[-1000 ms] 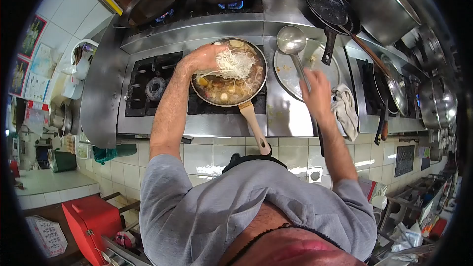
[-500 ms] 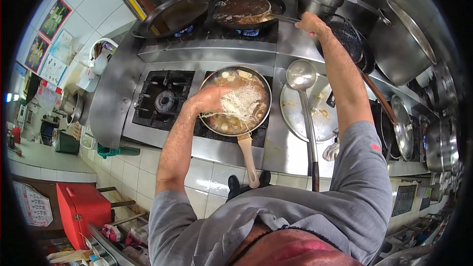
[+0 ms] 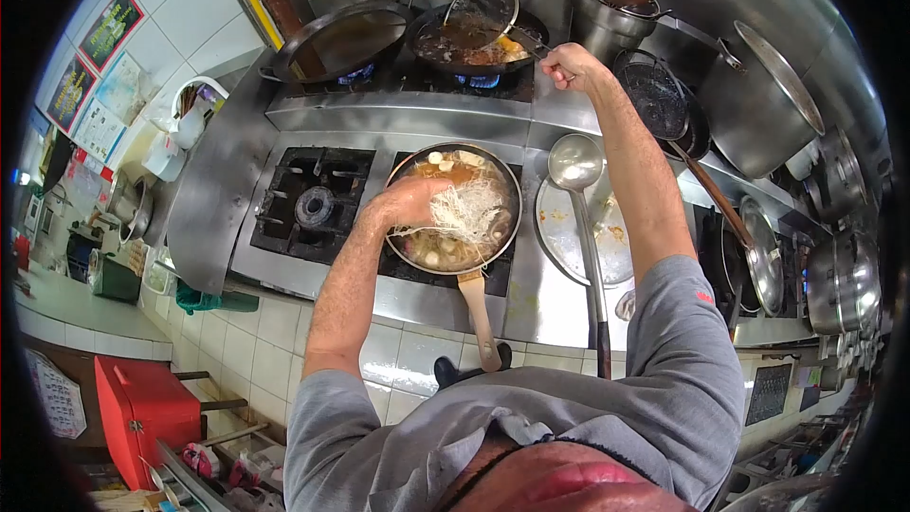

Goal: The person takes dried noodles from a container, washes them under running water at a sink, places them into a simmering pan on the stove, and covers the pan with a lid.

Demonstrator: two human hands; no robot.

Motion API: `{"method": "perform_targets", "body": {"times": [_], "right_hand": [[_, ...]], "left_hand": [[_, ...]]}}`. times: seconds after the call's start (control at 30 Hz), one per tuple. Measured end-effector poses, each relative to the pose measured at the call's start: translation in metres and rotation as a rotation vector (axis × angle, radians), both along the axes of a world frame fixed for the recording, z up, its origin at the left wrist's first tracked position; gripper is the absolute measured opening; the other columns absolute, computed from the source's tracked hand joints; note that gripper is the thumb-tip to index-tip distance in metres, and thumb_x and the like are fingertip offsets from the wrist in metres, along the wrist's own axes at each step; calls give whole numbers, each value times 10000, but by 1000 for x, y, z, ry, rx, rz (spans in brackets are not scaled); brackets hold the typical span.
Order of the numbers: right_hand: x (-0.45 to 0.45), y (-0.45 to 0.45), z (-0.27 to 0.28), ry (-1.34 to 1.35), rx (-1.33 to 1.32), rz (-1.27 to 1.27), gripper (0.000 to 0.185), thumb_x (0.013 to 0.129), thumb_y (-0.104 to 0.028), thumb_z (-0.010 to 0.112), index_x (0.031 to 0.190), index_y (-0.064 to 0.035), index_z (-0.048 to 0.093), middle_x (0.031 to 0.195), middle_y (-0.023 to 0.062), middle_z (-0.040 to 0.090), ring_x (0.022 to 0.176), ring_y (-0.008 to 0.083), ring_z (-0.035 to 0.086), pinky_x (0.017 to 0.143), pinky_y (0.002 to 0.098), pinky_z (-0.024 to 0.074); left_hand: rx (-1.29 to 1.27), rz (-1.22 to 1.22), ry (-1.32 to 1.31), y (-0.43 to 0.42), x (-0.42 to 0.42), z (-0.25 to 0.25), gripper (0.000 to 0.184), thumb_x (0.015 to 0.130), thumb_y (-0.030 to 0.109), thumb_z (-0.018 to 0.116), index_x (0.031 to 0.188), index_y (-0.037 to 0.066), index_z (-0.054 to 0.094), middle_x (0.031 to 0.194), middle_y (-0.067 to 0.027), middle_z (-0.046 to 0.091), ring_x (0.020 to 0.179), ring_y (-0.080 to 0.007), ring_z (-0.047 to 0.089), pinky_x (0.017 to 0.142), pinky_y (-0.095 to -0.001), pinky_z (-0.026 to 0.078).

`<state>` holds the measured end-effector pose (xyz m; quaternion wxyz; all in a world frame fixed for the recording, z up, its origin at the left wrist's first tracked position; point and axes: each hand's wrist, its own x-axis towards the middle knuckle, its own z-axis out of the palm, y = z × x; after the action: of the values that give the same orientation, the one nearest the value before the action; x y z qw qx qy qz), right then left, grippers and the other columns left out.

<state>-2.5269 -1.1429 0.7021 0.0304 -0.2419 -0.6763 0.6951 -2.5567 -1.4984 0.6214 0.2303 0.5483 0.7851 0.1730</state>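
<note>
Pale thin noodles are held by my left hand over a pan of broth and vegetables, its wooden-coloured handle pointing toward me. My right hand, closed, grips the handle of a wire skimmer. The skimmer is tilted up over a black wok on the back burner, where browned pieces of food sit in oil. A steel ladle lies on a round metal tray to the pan's right.
Another wok stands over a flame at the back left, above an unlit front burner. Behind and right are a steel pot, a black pan and a tall stockpot. A wooden-handled utensil reaches toward the right-hand stove.
My right hand has gone from the ladle to the skimmer handle, and the skimmer has been raised from lying flat in the wok. My left hand stays at the pan with the noodles.
</note>
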Motion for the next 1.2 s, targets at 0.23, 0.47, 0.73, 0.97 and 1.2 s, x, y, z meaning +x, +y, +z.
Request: {"method": "perform_targets", "body": {"times": [0.23,0.47,0.73,0.97,1.2], "right_hand": [[18,-7,18,110,394,-202,28,800,-28,475,776,-13,474,561,78,480,399,144,428,339,306,314],[42,-4,11,12,592,-255,36,790,-25,446,763,-14,466,568,66,489,407,154,448,344,312,323],[32,-3,-9,26,32,-213,133,769,-8,502,637,-8,490,554,64,473,416,113,407,367,264,294],[37,-11,-12,152,-242,-273,127,781,27,464,656,16,485,563,56,454,424,98,377,382,242,290],[39,-18,-23,229,-372,-228,89,790,35,458,717,9,501,596,36,483,421,49,360,370,212,260]], "left_hand": [[35,-8,-1,-4,0,5,468,621,71,706,1058,62,538,955,-134,638,904,-252,611,789,-357,478],[70,-42,7,-5,-4,-1,515,600,36,705,1083,65,530,963,-137,636,901,-258,608,797,-355,478],[52,-28,-41,-2,-6,-9,511,599,68,728,1075,66,543,1000,-123,628,942,-254,594,823,-345,464],[57,-26,-56,-4,-5,-7,483,622,89,725,1070,76,546,1002,-121,628,943,-240,595,823,-344,462],[52,-7,-10,-4,-4,-11,494,638,125,726,1093,88,539,1005,-127,625,947,-257,594,832,-350,467]]}}
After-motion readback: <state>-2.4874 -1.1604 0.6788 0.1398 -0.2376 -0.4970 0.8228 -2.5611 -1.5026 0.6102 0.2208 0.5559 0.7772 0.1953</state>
